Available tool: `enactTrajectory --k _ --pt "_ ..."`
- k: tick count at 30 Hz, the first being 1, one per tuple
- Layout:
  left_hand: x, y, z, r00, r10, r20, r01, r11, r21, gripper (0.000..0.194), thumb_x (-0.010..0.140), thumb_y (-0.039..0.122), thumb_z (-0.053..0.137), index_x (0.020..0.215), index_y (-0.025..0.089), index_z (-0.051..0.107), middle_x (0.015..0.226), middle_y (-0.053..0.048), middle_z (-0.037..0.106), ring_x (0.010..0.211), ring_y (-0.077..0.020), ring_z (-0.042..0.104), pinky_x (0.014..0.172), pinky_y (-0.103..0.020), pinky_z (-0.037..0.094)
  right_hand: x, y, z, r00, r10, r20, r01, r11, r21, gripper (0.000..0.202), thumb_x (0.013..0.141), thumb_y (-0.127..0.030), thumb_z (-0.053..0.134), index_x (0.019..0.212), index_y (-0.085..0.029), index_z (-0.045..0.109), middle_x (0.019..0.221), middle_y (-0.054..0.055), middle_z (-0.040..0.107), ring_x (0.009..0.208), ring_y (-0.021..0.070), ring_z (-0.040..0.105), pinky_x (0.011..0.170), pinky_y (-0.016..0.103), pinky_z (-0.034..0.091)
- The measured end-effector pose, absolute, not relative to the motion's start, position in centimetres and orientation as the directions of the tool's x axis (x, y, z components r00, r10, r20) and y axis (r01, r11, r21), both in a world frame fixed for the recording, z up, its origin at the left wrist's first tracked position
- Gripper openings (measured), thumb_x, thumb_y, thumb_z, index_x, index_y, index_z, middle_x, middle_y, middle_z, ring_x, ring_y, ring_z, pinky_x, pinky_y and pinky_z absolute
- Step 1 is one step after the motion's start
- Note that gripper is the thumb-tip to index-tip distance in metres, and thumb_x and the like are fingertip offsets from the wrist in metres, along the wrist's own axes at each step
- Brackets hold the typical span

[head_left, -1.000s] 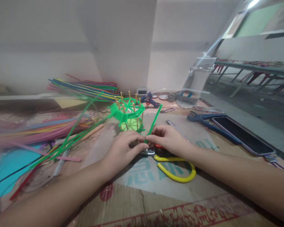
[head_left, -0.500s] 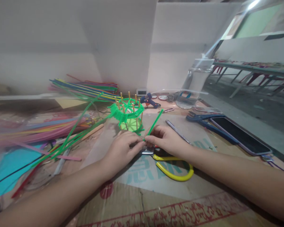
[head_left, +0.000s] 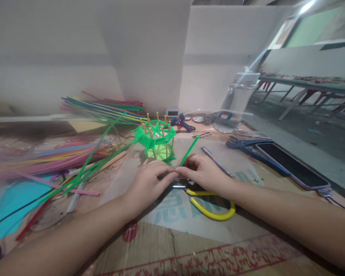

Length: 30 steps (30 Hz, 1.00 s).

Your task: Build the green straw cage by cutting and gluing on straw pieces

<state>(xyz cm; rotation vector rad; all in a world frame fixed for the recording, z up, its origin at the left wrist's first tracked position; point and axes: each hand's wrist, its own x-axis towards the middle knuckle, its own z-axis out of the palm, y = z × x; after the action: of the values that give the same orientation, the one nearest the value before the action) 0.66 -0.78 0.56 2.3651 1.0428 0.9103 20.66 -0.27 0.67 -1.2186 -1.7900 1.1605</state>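
A straight, fuzzy-looking green strip (head_left: 189, 150) slants up from the right hand (head_left: 202, 169), pinched between fingertips, near a peg-studded green frame (head_left: 149, 142). The left hand (head_left: 153, 178) is curled narrowly beside the strip's hidden lower end; whether it grips, I can't tell. Smooth sheeting (head_left: 234, 153) stretches rightward toward blue pliers (head_left: 248, 144), near the table's edge.
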Motion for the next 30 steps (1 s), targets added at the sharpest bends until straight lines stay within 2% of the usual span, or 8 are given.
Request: enactTrajectory --k 5,9,11,13,17,24,27,30 --pt "0.5 -1.0 2.4 0.437 0.862 0.258 0.458 -0.46 0.761 0.022 0.091 0.03 0.06 0.077 0.02 0.073 0.077 0.0 0.074 0.073 -0.0168 0.066 0.069 -0.027 0.047 21.5 -0.8 3.1 -0.434 0.893 0.122 0.384 0.305 -0.871 0.03 0.088 -0.047 0.065 0.098 -0.02 0.057 0.081 0.002 0.064 0.071 0.016 0.061 0.063 0.028 0.047" --pt "0.4 -1.3 4.3 0.375 0.911 0.175 0.423 -0.335 0.842 0.022 0.088 0.032 0.062 0.073 0.02 0.074 0.072 0.001 0.073 0.068 -0.0157 0.065 0.066 -0.025 0.048 23.1 -2.8 6.7 -0.567 0.824 -0.009 0.713 0.486 -0.505 0.019 0.089 -0.035 0.067 0.102 -0.023 0.061 0.085 0.002 0.066 0.074 0.0181 0.061 0.064 0.029 0.043" --pt "0.1 -1.4 5.2 0.377 0.91 0.172 0.403 -0.328 0.854 0.023 0.088 0.035 0.063 0.074 0.02 0.074 0.073 0.001 0.074 0.07 -0.0155 0.066 0.067 -0.025 0.049 23.6 -3.9 7.6 -0.611 0.789 -0.056 0.757 0.563 -0.331 0.021 0.086 -0.033 0.071 0.104 -0.025 0.064 0.094 0.004 0.067 0.079 0.0199 0.062 0.066 0.03 0.042" --pt "-0.2 -1.6 6.0 0.398 0.898 0.189 0.403 -0.356 0.843 0.025 0.088 0.037 0.062 0.073 0.021 0.074 0.073 0.001 0.074 0.07 -0.015 0.067 0.066 -0.024 0.049 23.8 -4.6 7.7 -0.64 0.763 -0.09 0.754 0.602 -0.261 0.032 0.086 -0.032 0.072 0.116 -0.026 0.063 0.103 0.005 0.066 0.084 0.0208 0.063 0.069 0.031 0.042" --pt "-1.3 -1.9 7.7 0.407 0.877 0.254 0.427 -0.428 0.796 0.027 0.089 0.039 0.062 0.073 0.022 0.075 0.073 0.001 0.075 0.07 -0.0149 0.067 0.067 -0.025 0.049 23.8 -4.3 7.0 -0.653 0.746 -0.13 0.754 0.621 -0.215 0.046 0.089 -0.025 0.066 0.134 -0.031 0.056 0.107 0.005 0.063 0.086 0.0201 0.063 0.068 0.029 0.039" --pt "-3.0 -1.7 10.0 0.337 0.894 0.295 0.429 -0.425 0.797 0.029 0.089 0.045 0.064 0.079 0.02 0.076 0.079 0.0 0.076 0.075 -0.0148 0.068 0.069 -0.023 0.049 24.5 -3.7 6.5 -0.625 0.754 -0.204 0.781 0.608 -0.145 0.052 0.079 -0.021 0.066 0.13 -0.03 0.06 0.102 0.006 0.063 0.084 0.0231 0.063 0.061 0.028 0.033" --pt "-3.5 -1.6 10.4 0.309 0.902 0.3 0.411 -0.411 0.813 0.028 0.087 0.046 0.066 0.08 0.021 0.076 0.079 0.001 0.076 0.075 -0.0141 0.068 0.068 -0.022 0.05 23.8 -3.7 5.5 -0.623 0.77 -0.139 0.774 0.582 -0.247 0.052 0.078 -0.015 0.061 0.129 -0.026 0.059 0.105 0.008 0.065 0.091 0.0231 0.063 0.068 0.028 0.039" --pt "-3.7 -1.7 10.7 0.319 0.902 0.29 0.375 -0.401 0.836 0.03 0.087 0.047 0.066 0.079 0.02 0.075 0.078 0.0 0.076 0.074 -0.0147 0.069 0.067 -0.022 0.051 23.1 -3.3 4.8 -0.605 0.794 -0.056 0.73 0.525 -0.437 0.03 0.084 -0.02 0.06 0.114 -0.023 0.062 0.104 0.005 0.067 0.091 0.02 0.061 0.074 0.029 0.042"
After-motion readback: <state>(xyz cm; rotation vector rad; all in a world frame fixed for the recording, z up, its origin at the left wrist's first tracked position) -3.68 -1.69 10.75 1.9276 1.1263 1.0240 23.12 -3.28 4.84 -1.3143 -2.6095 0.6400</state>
